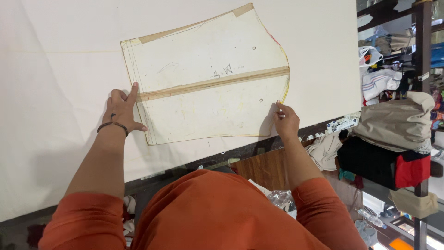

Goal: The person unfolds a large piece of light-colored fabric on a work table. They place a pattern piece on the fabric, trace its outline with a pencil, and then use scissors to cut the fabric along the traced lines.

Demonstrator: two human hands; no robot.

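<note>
A cardboard pattern piece [208, 76] lies flat on white fabric [55, 69], its long axis running left to right, rising toward the far right. The left hand [121, 110] presses its left edge with spread, open fingers. The right hand [286, 121] pinches something small at the pattern's lower right corner; it is too small to identify.

Folded clothes [393, 125] heaped on shelves [422, 92] beside wooden floor [266, 169].

Tailoring workshop: card pattern [208, 78] on white cloth [55, 69], garment piles [393, 125] on racks.
</note>
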